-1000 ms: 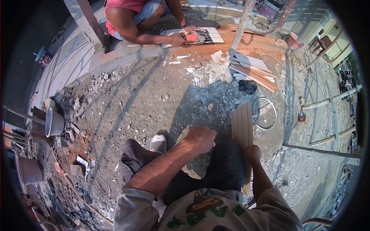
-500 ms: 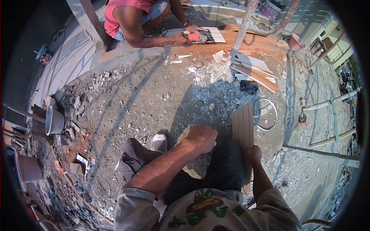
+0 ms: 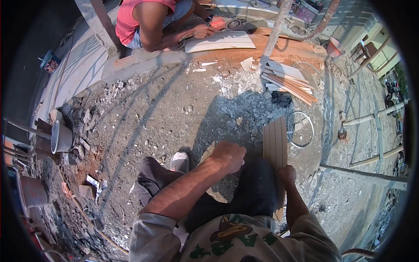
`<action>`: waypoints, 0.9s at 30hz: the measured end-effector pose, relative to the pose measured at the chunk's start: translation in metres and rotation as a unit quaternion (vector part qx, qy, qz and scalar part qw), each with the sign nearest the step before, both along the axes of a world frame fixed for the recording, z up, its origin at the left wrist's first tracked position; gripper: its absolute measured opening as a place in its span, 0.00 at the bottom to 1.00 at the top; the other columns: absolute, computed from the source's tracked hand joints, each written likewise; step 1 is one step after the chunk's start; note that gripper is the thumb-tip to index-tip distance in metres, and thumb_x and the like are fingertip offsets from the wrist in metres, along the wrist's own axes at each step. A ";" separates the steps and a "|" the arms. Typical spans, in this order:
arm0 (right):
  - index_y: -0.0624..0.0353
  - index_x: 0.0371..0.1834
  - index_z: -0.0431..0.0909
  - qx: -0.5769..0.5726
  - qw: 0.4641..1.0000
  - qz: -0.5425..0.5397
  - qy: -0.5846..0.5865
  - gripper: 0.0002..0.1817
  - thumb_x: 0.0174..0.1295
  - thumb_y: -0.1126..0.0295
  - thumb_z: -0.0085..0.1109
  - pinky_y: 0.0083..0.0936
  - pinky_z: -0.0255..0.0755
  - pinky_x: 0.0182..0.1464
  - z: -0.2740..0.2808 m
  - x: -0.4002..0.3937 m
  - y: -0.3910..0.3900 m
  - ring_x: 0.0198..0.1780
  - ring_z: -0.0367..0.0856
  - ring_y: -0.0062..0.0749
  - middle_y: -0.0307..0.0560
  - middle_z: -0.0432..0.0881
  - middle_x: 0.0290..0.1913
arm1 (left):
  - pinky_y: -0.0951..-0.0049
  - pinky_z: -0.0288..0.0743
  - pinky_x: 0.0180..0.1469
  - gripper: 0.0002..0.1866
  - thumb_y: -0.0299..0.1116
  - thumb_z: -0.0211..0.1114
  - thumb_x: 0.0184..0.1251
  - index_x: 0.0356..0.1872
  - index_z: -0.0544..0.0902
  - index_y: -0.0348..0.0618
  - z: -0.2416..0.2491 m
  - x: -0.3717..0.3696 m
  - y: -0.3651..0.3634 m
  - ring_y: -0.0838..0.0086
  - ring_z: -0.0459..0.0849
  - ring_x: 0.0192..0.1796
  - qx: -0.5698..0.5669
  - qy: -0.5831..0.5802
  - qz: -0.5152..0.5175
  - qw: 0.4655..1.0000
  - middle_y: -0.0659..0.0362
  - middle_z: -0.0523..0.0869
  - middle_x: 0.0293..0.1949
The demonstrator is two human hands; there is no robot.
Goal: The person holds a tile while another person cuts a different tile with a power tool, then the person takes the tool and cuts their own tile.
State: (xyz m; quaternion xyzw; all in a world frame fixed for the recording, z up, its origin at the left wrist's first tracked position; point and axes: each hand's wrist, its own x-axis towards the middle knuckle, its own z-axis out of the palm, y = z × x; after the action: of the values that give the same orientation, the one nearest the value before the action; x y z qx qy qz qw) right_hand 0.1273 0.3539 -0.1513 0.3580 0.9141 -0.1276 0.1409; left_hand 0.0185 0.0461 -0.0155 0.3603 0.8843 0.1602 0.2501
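My right hand (image 3: 286,175) is closed on the edge of a long tan grooved panel (image 3: 275,142), which stands on end beside my right leg. The panel's lower part runs down past my thigh, partly hidden by it. Over my lap, my left hand (image 3: 229,157) is curled into a fist, apart from the panel. Whatever may be inside its fingers is hidden.
Ahead, a co-worker in a pink top (image 3: 131,22) crouches with a red disc grinder (image 3: 219,24) above a pale grooved panel (image 3: 220,42). Cut strips (image 3: 290,83) lie by a pole (image 3: 274,37). A wire coil (image 3: 312,131) and a grey bucket (image 3: 62,136) rest on the rubble.
The co-worker's grinder has lifted off the pale panel and moved up, its disc now showing. My hands and the tan panel have stayed where they were.
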 end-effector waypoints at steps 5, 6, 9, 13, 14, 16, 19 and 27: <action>0.70 0.35 0.82 -0.003 1.000 -0.001 0.001 0.20 0.44 0.63 0.55 0.45 0.75 0.49 0.000 0.001 0.000 0.44 0.81 0.59 0.69 0.81 0.37 | 0.55 0.76 0.46 0.15 0.41 0.60 0.62 0.41 0.79 0.39 0.001 0.000 0.000 0.53 0.83 0.43 0.000 -0.008 0.008 1.000 0.47 0.84 0.35; 0.70 0.35 0.82 0.003 1.000 0.003 0.003 0.20 0.45 0.63 0.55 0.45 0.75 0.49 0.000 0.001 -0.001 0.44 0.81 0.59 0.69 0.81 0.37 | 0.55 0.76 0.46 0.15 0.41 0.60 0.62 0.41 0.79 0.39 0.001 0.000 0.000 0.53 0.83 0.43 0.000 -0.007 0.008 1.000 0.47 0.84 0.35; 0.71 0.34 0.81 0.006 1.000 0.007 0.005 0.20 0.45 0.63 0.55 0.46 0.75 0.49 0.000 0.001 -0.001 0.43 0.81 0.59 0.70 0.81 0.37 | 0.55 0.75 0.47 0.16 0.42 0.59 0.63 0.41 0.79 0.38 0.001 0.000 0.000 0.53 0.83 0.44 -0.004 -0.010 0.007 1.000 0.47 0.84 0.36; 0.71 0.34 0.81 0.005 1.000 0.003 0.008 0.20 0.46 0.63 0.54 0.46 0.75 0.49 0.000 0.001 -0.001 0.43 0.81 0.59 0.70 0.81 0.37 | 0.56 0.75 0.48 0.16 0.42 0.58 0.63 0.42 0.79 0.38 0.003 -0.001 0.000 0.53 0.83 0.44 -0.009 -0.021 0.012 1.000 0.46 0.84 0.36; 0.71 0.34 0.81 0.005 1.000 0.003 0.008 0.20 0.46 0.63 0.54 0.46 0.75 0.49 -0.001 0.001 0.000 0.43 0.81 0.59 0.70 0.81 0.37 | 0.56 0.75 0.48 0.16 0.42 0.58 0.63 0.42 0.79 0.38 0.004 -0.001 0.000 0.53 0.82 0.45 -0.009 -0.020 0.010 1.000 0.46 0.84 0.37; 0.71 0.34 0.81 0.012 1.000 0.016 0.009 0.20 0.46 0.63 0.54 0.46 0.75 0.49 -0.006 0.002 0.003 0.44 0.81 0.59 0.70 0.81 0.37 | 0.56 0.75 0.48 0.16 0.42 0.58 0.63 0.42 0.79 0.38 0.005 -0.001 -0.001 0.53 0.83 0.45 -0.010 -0.017 0.007 1.000 0.46 0.84 0.37; 0.70 0.34 0.81 0.000 1.000 -0.005 0.016 0.20 0.43 0.62 0.56 0.46 0.74 0.49 -0.007 0.002 0.004 0.44 0.81 0.60 0.69 0.81 0.37 | 0.56 0.75 0.48 0.16 0.42 0.58 0.63 0.42 0.79 0.39 0.006 -0.001 -0.001 0.53 0.83 0.45 -0.011 -0.014 0.003 1.000 0.46 0.84 0.37; 0.69 0.33 0.82 0.001 1.000 0.009 0.013 0.18 0.46 0.64 0.54 0.46 0.75 0.48 -0.005 0.003 0.002 0.43 0.81 0.60 0.69 0.81 0.36 | 0.56 0.75 0.48 0.16 0.42 0.58 0.63 0.42 0.79 0.39 0.005 -0.002 -0.001 0.53 0.82 0.45 -0.011 -0.009 0.002 1.000 0.46 0.84 0.37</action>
State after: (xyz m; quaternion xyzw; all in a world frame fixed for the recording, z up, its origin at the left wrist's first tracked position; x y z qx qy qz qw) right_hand 0.1298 0.3559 -0.1559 0.3480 0.9193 -0.1299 0.1297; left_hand 0.0164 0.0451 -0.0102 0.3541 0.8844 0.1545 0.2618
